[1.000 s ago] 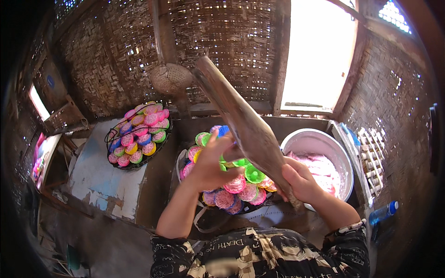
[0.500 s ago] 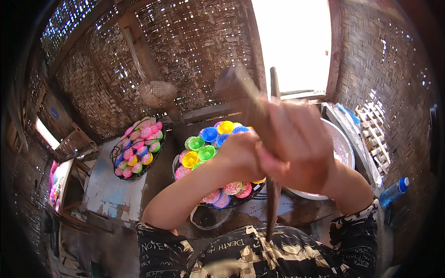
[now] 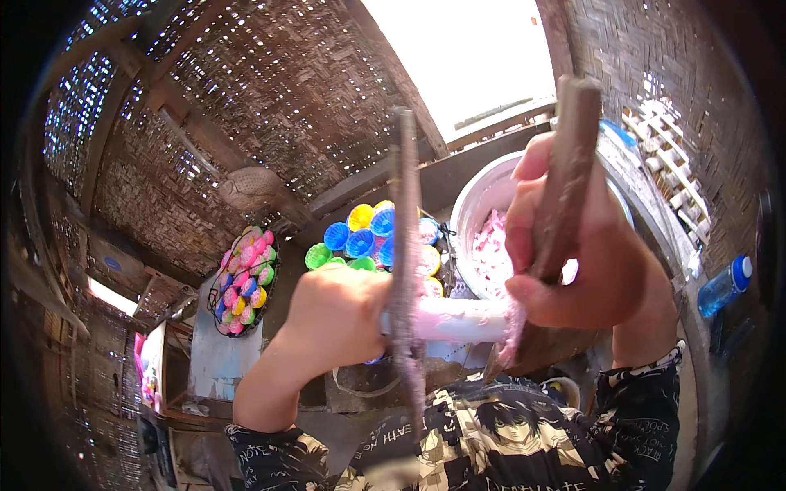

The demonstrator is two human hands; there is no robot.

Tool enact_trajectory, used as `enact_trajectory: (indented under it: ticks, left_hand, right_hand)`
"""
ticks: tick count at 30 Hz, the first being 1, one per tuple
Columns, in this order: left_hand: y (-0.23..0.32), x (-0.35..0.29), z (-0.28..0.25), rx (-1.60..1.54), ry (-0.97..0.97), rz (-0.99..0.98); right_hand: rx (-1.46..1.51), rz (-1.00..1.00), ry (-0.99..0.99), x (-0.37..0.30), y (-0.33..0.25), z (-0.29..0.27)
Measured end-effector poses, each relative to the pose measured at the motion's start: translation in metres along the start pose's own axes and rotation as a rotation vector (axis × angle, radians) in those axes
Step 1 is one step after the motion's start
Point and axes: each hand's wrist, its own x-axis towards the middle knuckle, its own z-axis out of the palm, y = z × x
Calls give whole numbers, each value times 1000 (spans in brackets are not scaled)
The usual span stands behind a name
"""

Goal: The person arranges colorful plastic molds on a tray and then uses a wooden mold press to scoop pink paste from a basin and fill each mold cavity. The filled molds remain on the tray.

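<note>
One pink-smeared white cylinder (image 3: 458, 319), lying between two long brown wooden pieces: left piece (image 3: 404, 245), right piece (image 3: 575, 131). Right hand (image 3: 602, 270): fingers curled firmly around right piece. Left hand (image 3: 340, 315): against left piece, fingers hidden, grip cannot be told. Beyond: round white basin (image 3: 491, 188) containing pink material; fluted blue, yellow and green cups (image 3: 360, 243).

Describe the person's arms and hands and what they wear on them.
The left hand and right hand are gloveless, the forearms uncovered. The left sleeve and right sleeve are short and black, with white lettering and cream patches. No watch shows on the left wrist.
</note>
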Motion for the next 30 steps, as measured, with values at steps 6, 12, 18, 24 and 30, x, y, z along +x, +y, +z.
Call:
enact_trajectory:
  ticks: [6, 12, 18, 24, 30]
  left_hand:
    - [-69, -19, 0, -588, -19, -154]
    - [-51, 22, 76, -1404, 271, 163]
    - [-37, 32, 55, -1707, 864, -23]
    - [-39, -18, 50, -1651, 860, -150]
    - [-19, -45, 78, -1308, 649, -256]
  right_hand:
    - [252, 21, 782, -43, 33, -53]
    - [763, -343, 1128, -45, 65, -1]
    - [132, -41, 335, -52, 106, 39]
    - [-767, 1053, -551, -131, 198, 20]
    - [-669, 1032, -540, -148, 216, 15]
